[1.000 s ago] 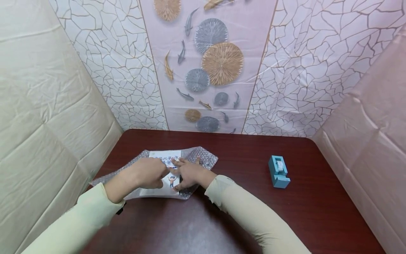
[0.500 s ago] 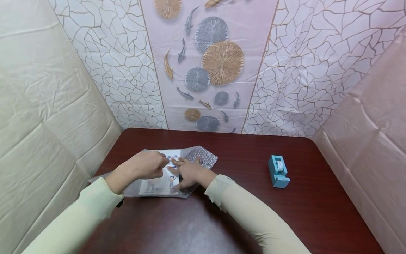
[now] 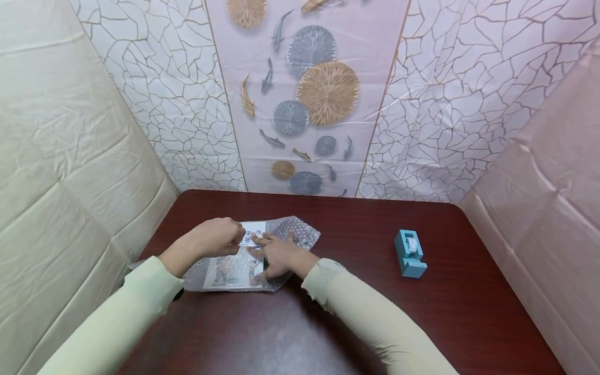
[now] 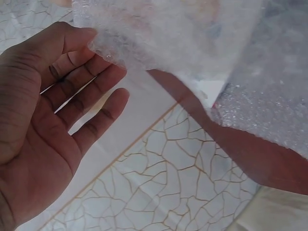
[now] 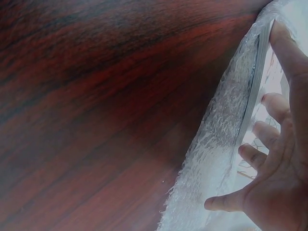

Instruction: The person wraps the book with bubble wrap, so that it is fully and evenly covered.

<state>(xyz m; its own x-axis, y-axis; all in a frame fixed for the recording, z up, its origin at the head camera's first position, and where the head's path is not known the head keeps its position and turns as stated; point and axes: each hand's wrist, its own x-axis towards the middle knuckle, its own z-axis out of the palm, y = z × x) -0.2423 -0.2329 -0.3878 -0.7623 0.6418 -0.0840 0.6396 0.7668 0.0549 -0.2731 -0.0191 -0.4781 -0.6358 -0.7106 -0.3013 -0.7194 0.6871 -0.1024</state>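
A white book [image 3: 254, 229] with blue lettering lies on a sheet of bubble wrap [image 3: 304, 233] at the table's left middle. My left hand [image 3: 213, 237] is raised over the book's left part. In the left wrist view, its thumb and fingertips pinch the edge of the bubble wrap [image 4: 110, 50], and the sheet's left flap covers the lower part of the cover. My right hand [image 3: 283, 255] is spread, fingertips resting on the book's right side. From the right wrist view, the book's page edge [image 5: 255, 91] shows beside the fingers, with bubble wrap beneath it.
A blue tape dispenser [image 3: 411, 253] with a roll in it stands on the right of the dark red table [image 3: 356, 297]. Fabric-covered walls rise behind the table and along both sides.
My left hand has lifted slightly and drawn the bubble wrap flap across the cover, so the picture at the bottom now shows blurred through it. The right hand stays in place.
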